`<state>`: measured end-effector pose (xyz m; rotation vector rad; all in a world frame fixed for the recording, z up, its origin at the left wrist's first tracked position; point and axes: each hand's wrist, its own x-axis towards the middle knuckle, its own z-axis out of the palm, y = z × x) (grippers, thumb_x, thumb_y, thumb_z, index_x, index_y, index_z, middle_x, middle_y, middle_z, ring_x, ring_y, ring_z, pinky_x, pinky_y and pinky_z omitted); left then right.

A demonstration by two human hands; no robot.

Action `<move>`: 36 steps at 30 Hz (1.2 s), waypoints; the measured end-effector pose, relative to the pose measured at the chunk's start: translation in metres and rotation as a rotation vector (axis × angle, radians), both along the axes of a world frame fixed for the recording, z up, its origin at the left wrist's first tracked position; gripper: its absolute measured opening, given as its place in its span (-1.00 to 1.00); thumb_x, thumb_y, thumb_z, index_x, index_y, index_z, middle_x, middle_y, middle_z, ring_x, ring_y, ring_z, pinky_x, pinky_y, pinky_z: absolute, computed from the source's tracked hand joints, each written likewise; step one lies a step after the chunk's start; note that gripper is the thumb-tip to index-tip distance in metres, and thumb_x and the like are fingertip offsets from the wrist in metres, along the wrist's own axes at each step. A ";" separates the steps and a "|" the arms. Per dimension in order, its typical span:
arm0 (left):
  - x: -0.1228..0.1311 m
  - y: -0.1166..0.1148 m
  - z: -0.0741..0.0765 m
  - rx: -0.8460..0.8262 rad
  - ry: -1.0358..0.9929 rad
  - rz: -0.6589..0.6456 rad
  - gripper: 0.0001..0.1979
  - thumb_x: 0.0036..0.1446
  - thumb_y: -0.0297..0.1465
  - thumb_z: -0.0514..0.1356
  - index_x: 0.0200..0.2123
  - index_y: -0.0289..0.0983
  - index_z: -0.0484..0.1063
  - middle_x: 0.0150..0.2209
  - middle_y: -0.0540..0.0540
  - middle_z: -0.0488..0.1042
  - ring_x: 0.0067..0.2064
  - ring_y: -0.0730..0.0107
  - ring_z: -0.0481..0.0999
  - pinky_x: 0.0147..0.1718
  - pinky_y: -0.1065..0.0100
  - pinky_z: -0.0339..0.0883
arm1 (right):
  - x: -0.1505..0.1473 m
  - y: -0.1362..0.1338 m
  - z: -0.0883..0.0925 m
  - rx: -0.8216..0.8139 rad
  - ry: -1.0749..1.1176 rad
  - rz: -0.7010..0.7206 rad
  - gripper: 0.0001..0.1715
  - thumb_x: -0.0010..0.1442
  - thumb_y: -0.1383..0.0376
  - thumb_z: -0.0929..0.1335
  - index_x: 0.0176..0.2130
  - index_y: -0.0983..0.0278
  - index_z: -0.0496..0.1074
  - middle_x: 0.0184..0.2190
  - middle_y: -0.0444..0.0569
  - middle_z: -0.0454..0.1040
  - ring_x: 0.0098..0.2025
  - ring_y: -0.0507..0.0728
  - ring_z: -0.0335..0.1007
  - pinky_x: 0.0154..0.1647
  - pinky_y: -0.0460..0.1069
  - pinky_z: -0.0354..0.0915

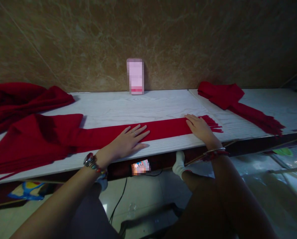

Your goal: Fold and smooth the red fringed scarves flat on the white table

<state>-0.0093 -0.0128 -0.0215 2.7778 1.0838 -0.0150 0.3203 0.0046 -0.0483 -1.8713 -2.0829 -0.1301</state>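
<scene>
A red fringed scarf (167,129) lies as a long flat strip along the pale wood-grain table (143,106). My left hand (128,141) rests on its middle, palm down with the fingers spread and a ring on one finger. Near the fringed right end, my right hand (199,127) lies on the cloth, fingers stretched out and close together. Toward the left the strip runs into a wider, loosely bunched part of red cloth (39,139). Neither hand grips anything; the palms are hidden.
Another red cloth heap (24,99) sits at the back left. A folded red scarf (223,96) with fringe lies at the right. A phone (136,76) leans on the marbled wall. Below the table edge are a lit screen (141,167), a cable (118,202) and a blue-yellow packet (26,191).
</scene>
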 end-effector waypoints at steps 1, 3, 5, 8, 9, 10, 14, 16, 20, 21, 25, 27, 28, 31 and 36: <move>-0.006 -0.002 -0.002 0.012 -0.005 0.006 -0.35 0.27 0.02 -0.29 0.31 -0.16 -0.05 0.34 -0.14 -0.08 0.35 0.14 -0.12 0.24 -0.01 -0.16 | -0.001 -0.001 0.002 0.005 -0.010 -0.016 -0.52 0.27 0.32 0.11 0.07 0.31 0.37 0.13 0.13 0.36 0.20 0.26 0.21 0.18 0.32 0.08; -0.013 -0.005 -0.005 0.027 0.000 0.022 -0.33 0.26 0.04 -0.30 0.31 -0.15 -0.05 0.34 -0.14 -0.08 0.35 0.13 -0.11 0.24 -0.01 -0.15 | -0.008 -0.004 0.007 0.037 -0.022 -0.049 -0.54 0.25 0.33 0.13 0.06 0.31 0.38 0.14 0.15 0.35 0.21 0.28 0.18 0.19 0.35 0.04; -0.015 -0.007 -0.006 0.030 0.017 0.040 -0.33 0.25 0.04 -0.28 0.31 -0.16 -0.04 0.35 -0.15 -0.10 0.35 0.09 -0.12 0.23 -0.02 -0.15 | -0.021 -0.008 0.014 0.094 0.000 -0.036 -0.55 0.25 0.33 0.15 0.06 0.28 0.39 0.15 0.12 0.34 0.24 0.28 0.15 0.20 0.36 0.02; -0.017 -0.011 -0.005 0.042 0.032 0.069 -0.35 0.27 0.01 -0.25 0.30 -0.19 -0.02 0.35 -0.19 -0.12 0.34 0.03 -0.11 0.22 -0.06 -0.12 | -0.055 -0.014 0.022 0.147 0.072 0.115 -0.54 0.27 0.31 0.14 0.08 0.23 0.37 0.16 0.06 0.33 0.25 0.24 0.12 0.23 0.35 0.00; -0.017 -0.012 -0.005 0.053 0.034 0.087 -0.36 0.28 0.00 -0.24 0.30 -0.19 -0.01 0.35 -0.21 -0.12 0.34 0.02 -0.11 0.22 -0.08 -0.12 | -0.069 -0.016 0.023 0.133 0.084 0.190 -0.54 0.27 0.30 0.15 0.09 0.21 0.37 0.17 0.04 0.33 0.26 0.22 0.12 0.24 0.34 0.00; -0.018 -0.012 -0.004 0.065 0.035 0.109 -0.36 0.28 0.00 -0.23 0.30 -0.20 -0.01 0.34 -0.22 -0.11 0.34 0.01 -0.11 0.21 -0.09 -0.11 | -0.082 -0.018 0.024 0.099 0.084 0.273 -0.55 0.27 0.30 0.16 0.10 0.20 0.36 0.18 0.01 0.32 0.26 0.21 0.11 0.25 0.32 0.00; -0.019 -0.014 -0.003 0.114 0.035 0.171 -0.40 0.29 -0.05 -0.16 0.27 -0.23 0.07 0.32 -0.25 0.00 0.32 0.03 -0.02 0.20 -0.07 -0.04 | -0.120 -0.023 0.025 -0.125 0.016 0.574 -0.57 0.25 0.31 0.21 0.10 0.18 0.38 0.16 -0.02 0.34 0.22 0.14 0.18 0.25 0.19 0.09; -0.019 -0.015 -0.003 0.132 0.027 0.175 -0.44 0.29 -0.08 -0.11 0.25 -0.23 0.12 0.30 -0.24 0.06 0.31 0.07 0.04 0.20 -0.02 0.00 | -0.124 -0.024 0.025 -0.158 0.005 0.605 -0.58 0.25 0.29 0.23 0.09 0.20 0.39 0.14 0.00 0.36 0.21 0.14 0.20 0.24 0.17 0.13; -0.021 -0.014 -0.004 0.164 0.015 0.162 -0.51 0.31 -0.16 -0.07 0.21 -0.23 0.20 0.27 -0.20 0.15 0.27 0.11 0.13 0.19 0.05 0.08 | -0.111 -0.024 0.025 -0.161 0.013 0.612 -0.57 0.23 0.26 0.27 0.09 0.20 0.39 0.13 0.00 0.37 0.20 0.15 0.22 0.22 0.17 0.15; -0.023 -0.014 -0.005 0.172 0.010 0.157 -0.53 0.31 -0.18 -0.07 0.21 -0.23 0.21 0.26 -0.20 0.17 0.27 0.12 0.15 0.18 0.06 0.09 | -0.107 -0.024 0.024 -0.160 0.010 0.614 -0.58 0.23 0.26 0.27 0.08 0.20 0.39 0.13 0.00 0.37 0.20 0.15 0.22 0.22 0.17 0.16; -0.027 -0.011 -0.007 0.200 -0.036 0.124 -0.54 0.32 -0.18 -0.08 0.19 -0.23 0.24 0.24 -0.19 0.22 0.24 0.13 0.20 0.15 0.05 0.15 | -0.088 -0.027 0.018 -0.100 0.000 0.607 -0.60 0.26 0.32 0.23 0.07 0.22 0.40 0.11 0.00 0.39 0.18 0.13 0.24 0.21 0.17 0.19; -0.028 -0.009 -0.008 0.218 -0.061 0.099 -0.54 0.31 -0.18 -0.08 0.18 -0.23 0.25 0.22 -0.19 0.25 0.23 0.14 0.22 0.14 0.06 0.17 | -0.079 -0.029 0.014 -0.050 0.000 0.617 -0.61 0.26 0.35 0.21 0.04 0.25 0.42 0.08 0.01 0.42 0.16 0.12 0.27 0.19 0.16 0.22; -0.028 -0.009 -0.008 0.228 -0.071 0.087 -0.54 0.31 -0.18 -0.08 0.17 -0.24 0.27 0.21 -0.20 0.27 0.22 0.14 0.23 0.14 0.06 0.17 | -0.075 -0.030 0.013 -0.025 0.001 0.625 -0.61 0.26 0.37 0.20 0.02 0.27 0.44 0.06 0.01 0.44 0.15 0.12 0.29 0.17 0.15 0.24; -0.026 -0.007 -0.007 0.257 -0.086 0.054 -0.55 0.32 -0.19 -0.09 0.13 -0.26 0.31 0.16 -0.21 0.33 0.20 0.13 0.27 0.12 0.07 0.20 | -0.068 -0.032 0.011 0.039 0.003 0.634 -0.61 0.26 0.40 0.17 -0.04 0.30 0.48 0.00 0.04 0.50 0.09 0.11 0.36 0.12 0.11 0.31; -0.024 -0.005 -0.008 0.250 -0.118 0.015 -0.54 0.33 -0.21 -0.14 0.13 -0.27 0.32 0.15 -0.21 0.34 0.19 0.16 0.28 0.12 0.08 0.19 | -0.068 -0.033 0.009 0.108 0.000 0.597 -0.60 0.26 0.43 0.16 -0.09 0.31 0.50 -0.09 0.05 0.55 0.01 0.13 0.43 0.06 0.12 0.37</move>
